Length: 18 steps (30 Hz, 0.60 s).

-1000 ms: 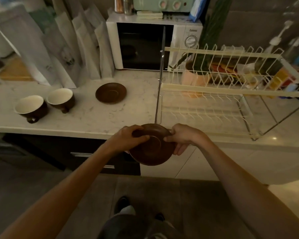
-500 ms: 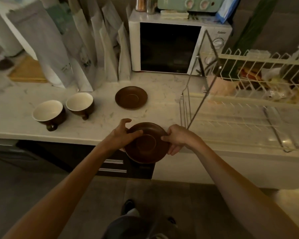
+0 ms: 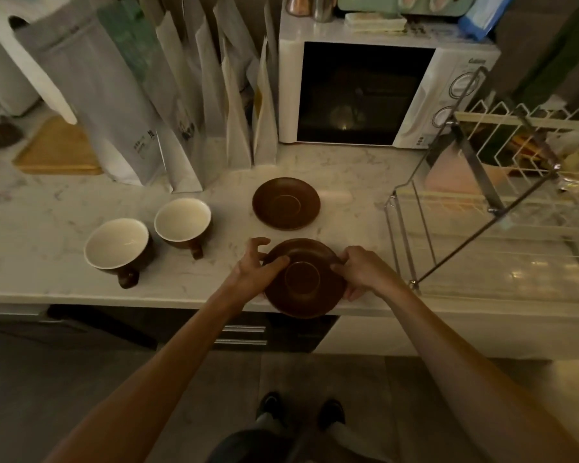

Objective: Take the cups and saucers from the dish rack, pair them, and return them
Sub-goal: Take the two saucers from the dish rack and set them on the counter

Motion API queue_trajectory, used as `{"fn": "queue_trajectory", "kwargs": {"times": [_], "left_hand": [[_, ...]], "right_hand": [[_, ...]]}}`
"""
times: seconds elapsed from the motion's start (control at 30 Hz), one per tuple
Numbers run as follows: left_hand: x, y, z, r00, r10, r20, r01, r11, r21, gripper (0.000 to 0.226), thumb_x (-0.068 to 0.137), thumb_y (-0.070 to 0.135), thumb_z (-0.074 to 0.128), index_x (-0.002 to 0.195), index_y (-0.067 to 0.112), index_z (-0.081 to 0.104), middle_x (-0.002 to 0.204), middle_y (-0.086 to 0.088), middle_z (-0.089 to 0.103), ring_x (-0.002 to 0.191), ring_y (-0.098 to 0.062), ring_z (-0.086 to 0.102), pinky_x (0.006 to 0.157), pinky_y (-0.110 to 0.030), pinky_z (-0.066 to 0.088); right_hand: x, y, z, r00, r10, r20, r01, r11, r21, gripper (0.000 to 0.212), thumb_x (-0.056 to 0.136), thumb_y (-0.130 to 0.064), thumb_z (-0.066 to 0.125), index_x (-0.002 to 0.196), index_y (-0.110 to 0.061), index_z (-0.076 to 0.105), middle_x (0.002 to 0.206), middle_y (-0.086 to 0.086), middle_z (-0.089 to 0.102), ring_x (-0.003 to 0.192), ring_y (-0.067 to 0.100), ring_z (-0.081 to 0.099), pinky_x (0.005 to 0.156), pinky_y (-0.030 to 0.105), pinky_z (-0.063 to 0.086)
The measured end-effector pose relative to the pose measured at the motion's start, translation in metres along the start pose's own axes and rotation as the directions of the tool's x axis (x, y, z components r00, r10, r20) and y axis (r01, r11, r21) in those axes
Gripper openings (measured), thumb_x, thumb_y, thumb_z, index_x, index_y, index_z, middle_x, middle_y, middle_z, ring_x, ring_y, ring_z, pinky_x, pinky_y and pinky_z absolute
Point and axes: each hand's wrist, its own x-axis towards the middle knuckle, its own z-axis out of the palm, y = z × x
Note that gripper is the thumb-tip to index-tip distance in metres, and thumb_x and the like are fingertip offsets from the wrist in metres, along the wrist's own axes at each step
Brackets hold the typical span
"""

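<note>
I hold a brown saucer (image 3: 303, 279) over the counter's front edge, my left hand (image 3: 253, 272) on its left rim and my right hand (image 3: 361, 274) on its right rim. A second brown saucer (image 3: 285, 203) lies flat on the counter just behind it. Two brown cups with cream insides stand to the left: the nearer cup (image 3: 116, 247) and the farther cup (image 3: 183, 222), both upright with handles toward me. The wire dish rack (image 3: 482, 208) stands at the right.
A white microwave (image 3: 375, 91) stands at the back of the marble counter (image 3: 47, 212). Several tall paper bags (image 3: 181, 105) lean at the back left, beside a wooden board (image 3: 57, 148). Dark drawers lie under the counter edge.
Both hands have carried the saucer leftward and forward, from beside the rack to over the counter edge near the other saucer. My view has shifted left.
</note>
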Motion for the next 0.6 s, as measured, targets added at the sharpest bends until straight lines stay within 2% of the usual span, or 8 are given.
{"fn": "queue_trajectory", "kwargs": {"times": [0.23,0.4,0.6], "left_hand": [[0.013,-0.003,0.004,0.998,-0.031,-0.046,0.027,0.997,-0.067,0.049,0.086,0.038,0.064,0.126,0.036,0.035,0.122,-0.001,0.051,0.088,-0.008,0.057,0.058,-0.025,0.055],[0.018,-0.002,0.004,0.997,-0.046,-0.06,0.042,0.996,-0.079,0.05,0.087,0.038,0.063,0.129,0.036,0.036,0.119,0.001,0.052,0.088,-0.01,0.058,0.058,-0.027,0.057],[0.021,-0.002,0.004,0.996,-0.051,-0.07,0.047,0.997,-0.063,0.048,0.087,0.04,0.062,0.127,0.037,0.036,0.117,0.003,0.052,0.088,-0.008,0.058,0.056,-0.024,0.054]], "right_hand": [[0.013,-0.003,-0.006,0.999,-0.019,-0.028,0.018,0.999,-0.047,0.012,0.098,-0.026,0.055,0.09,-0.017,0.058,0.062,0.011,0.072,0.052,0.021,0.072,0.049,0.028,0.058],[0.022,-0.001,-0.007,1.0,-0.02,-0.007,0.02,0.998,-0.058,0.011,0.098,-0.027,0.055,0.095,-0.016,0.058,0.063,0.011,0.073,0.052,0.02,0.072,0.05,0.028,0.059],[0.033,-0.001,-0.007,1.0,-0.017,0.011,0.017,0.999,-0.047,0.013,0.097,-0.029,0.056,0.097,-0.016,0.059,0.058,0.006,0.073,0.05,0.017,0.071,0.044,0.023,0.053]]}}
